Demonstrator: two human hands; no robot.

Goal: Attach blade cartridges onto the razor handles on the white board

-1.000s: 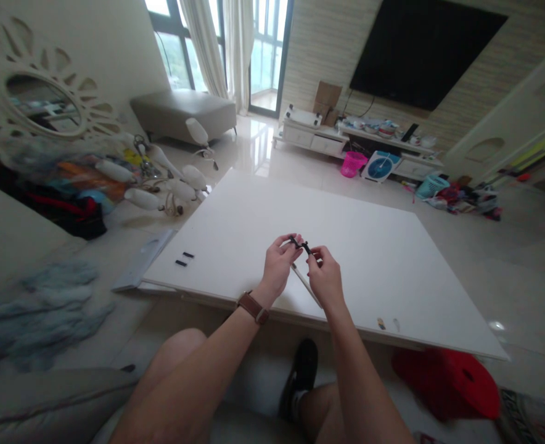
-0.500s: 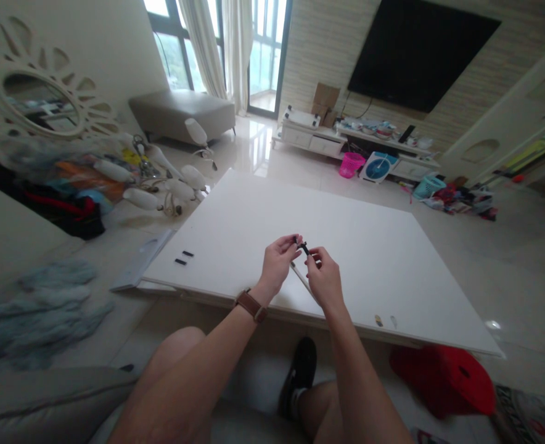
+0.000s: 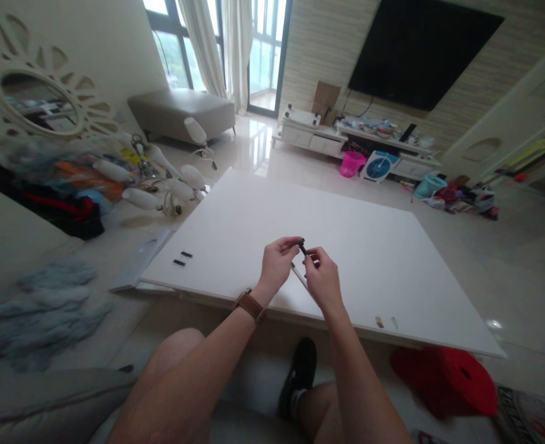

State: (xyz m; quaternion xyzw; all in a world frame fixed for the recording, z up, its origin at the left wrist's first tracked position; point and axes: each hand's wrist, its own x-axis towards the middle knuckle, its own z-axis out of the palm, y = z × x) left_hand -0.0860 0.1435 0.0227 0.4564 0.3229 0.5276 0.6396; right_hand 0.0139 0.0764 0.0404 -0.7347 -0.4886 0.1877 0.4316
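Over the near edge of the large white board (image 3: 346, 246), my left hand (image 3: 279, 264) pinches the upper end of a small black T-shaped piece (image 3: 301, 245). My right hand (image 3: 322, 277) grips its lower end, fingers curled closed. Its exact kind is too small to make out. Beneath my hands a thin pale rod (image 3: 299, 275) with a dark tip lies on the board, partly covered by my right hand. Two short black strips (image 3: 182, 258) lie at the board's left. Near its front edge on the right are a small yellow-and-dark piece (image 3: 379, 321) and a clear one (image 3: 394, 322).
Left of the board lie a lamp (image 3: 175, 188) with several white shades and a grey cloth (image 3: 45, 308). A red roll (image 3: 448, 379) stands on the floor at the front right. A pink basket (image 3: 351, 164) and a blue fan (image 3: 379, 166) stand by the far cabinet.
At the fingertips, the black piece has turned slightly, and its top now shows as a short crossbar. My left fingers have closed in on it. Both hands stay in nearly the same place.
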